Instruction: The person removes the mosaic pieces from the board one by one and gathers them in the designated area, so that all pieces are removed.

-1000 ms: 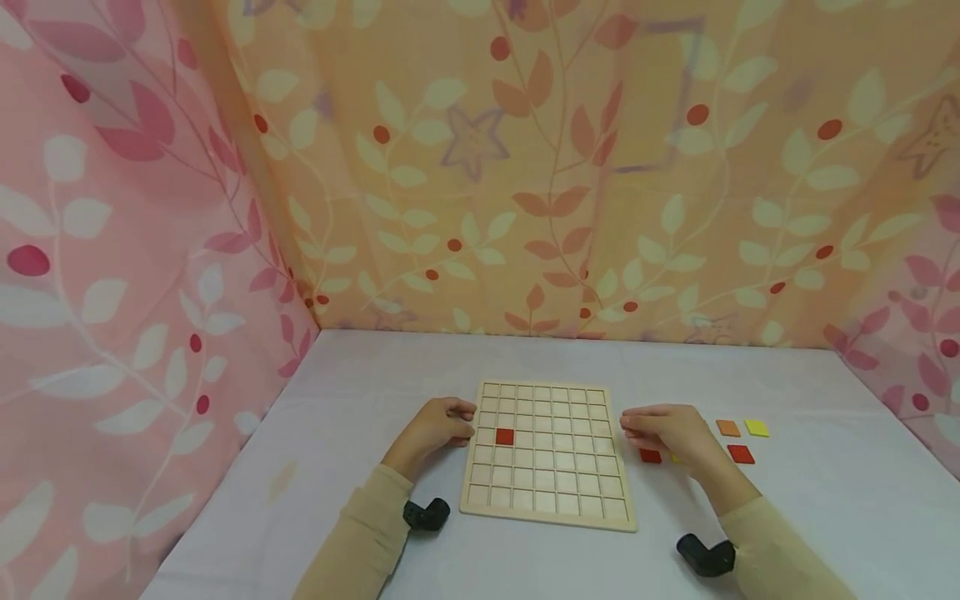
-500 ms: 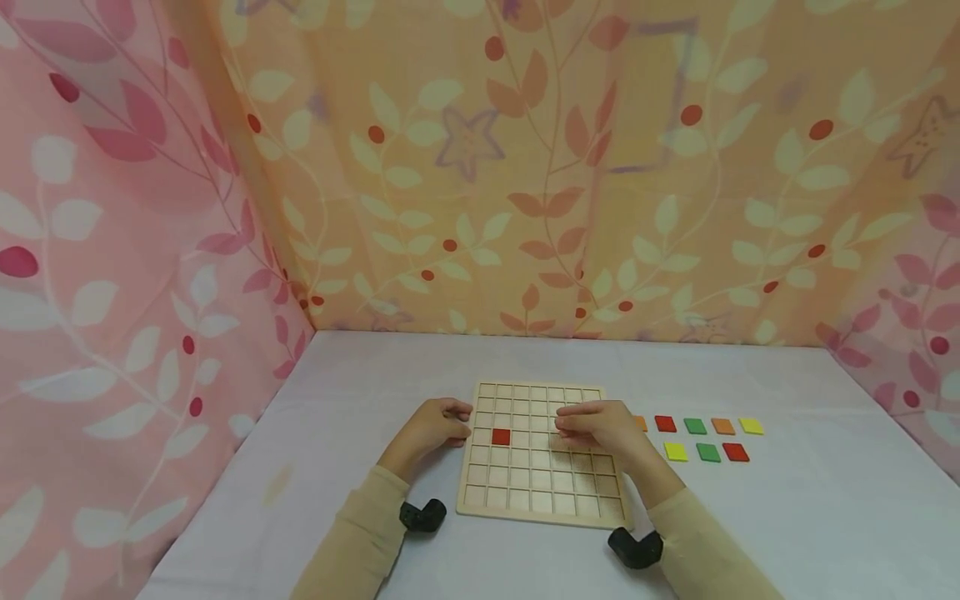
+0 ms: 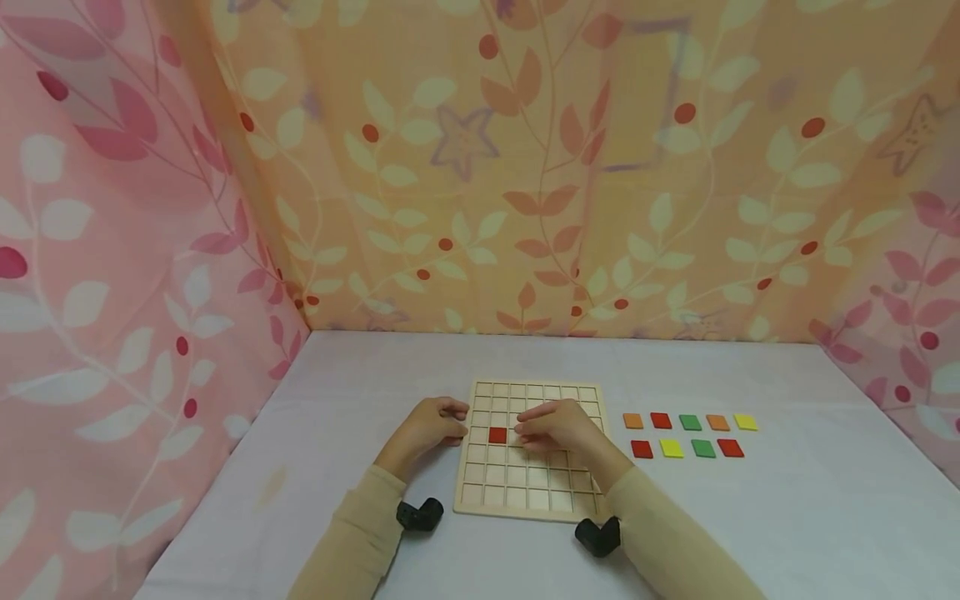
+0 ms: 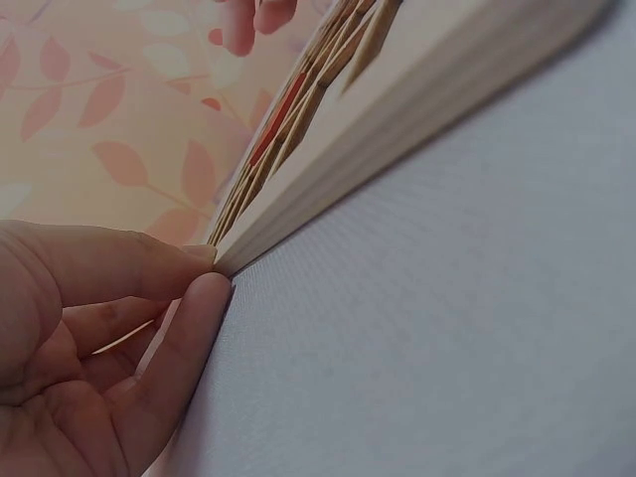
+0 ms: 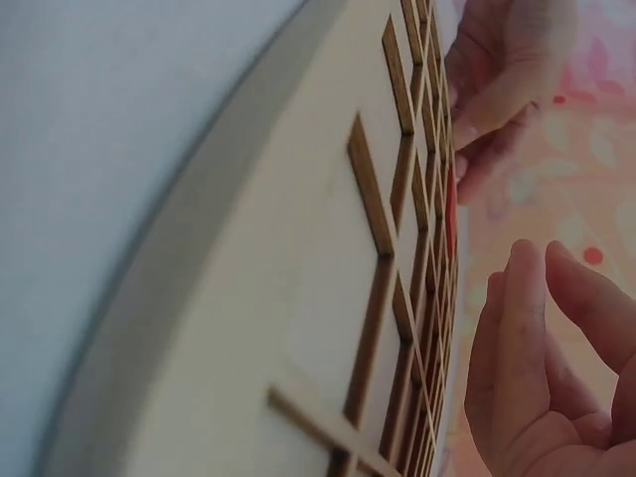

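A square wooden grid board lies on the white table, with one red square tile in a cell toward its left. My left hand is beside the board's left edge, and its fingertips touch that edge. In the left wrist view, thumb and finger meet right at the board's rim. Over the board's middle is my right hand, its fingertips just right of the red tile. A narrow gap shows between its thumb and fingers in the right wrist view, with nothing seen there.
Two rows of loose square tiles lie right of the board, including orange, red, green and yellow ones. Floral cloth walls stand behind and at both sides. A dark wrist camera hangs below the right sleeve.
My right hand has moved left from beside the loose tiles to over the board, near the red tile. My left hand stays at the board's left edge.
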### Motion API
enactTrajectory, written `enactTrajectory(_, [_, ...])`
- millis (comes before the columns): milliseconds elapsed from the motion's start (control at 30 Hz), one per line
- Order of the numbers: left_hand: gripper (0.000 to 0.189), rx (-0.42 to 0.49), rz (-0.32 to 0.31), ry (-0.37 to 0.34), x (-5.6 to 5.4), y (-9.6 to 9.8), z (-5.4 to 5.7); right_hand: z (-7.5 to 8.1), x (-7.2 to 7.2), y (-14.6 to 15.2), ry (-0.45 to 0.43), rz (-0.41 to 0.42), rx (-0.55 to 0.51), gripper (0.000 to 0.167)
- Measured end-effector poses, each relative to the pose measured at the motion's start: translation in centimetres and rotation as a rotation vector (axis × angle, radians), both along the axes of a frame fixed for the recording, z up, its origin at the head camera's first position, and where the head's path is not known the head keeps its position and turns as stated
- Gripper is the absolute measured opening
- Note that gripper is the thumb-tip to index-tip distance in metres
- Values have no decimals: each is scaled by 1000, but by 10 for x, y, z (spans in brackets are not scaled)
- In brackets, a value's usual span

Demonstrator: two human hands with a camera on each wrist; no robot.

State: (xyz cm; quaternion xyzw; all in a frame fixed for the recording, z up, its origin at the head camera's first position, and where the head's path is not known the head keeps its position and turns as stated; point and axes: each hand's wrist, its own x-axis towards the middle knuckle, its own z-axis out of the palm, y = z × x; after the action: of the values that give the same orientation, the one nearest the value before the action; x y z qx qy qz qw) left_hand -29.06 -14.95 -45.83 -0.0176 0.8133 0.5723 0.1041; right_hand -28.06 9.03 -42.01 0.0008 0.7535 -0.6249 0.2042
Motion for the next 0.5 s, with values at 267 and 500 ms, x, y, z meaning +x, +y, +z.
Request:
enactTrajectory(267, [39,3,5,-11,0,0,1,0,-4,-12,-84,5,-23,33])
enactTrajectory(500, [39,4,6,-12,1,1,1,-1,-5,-17,-89,17,-21,34])
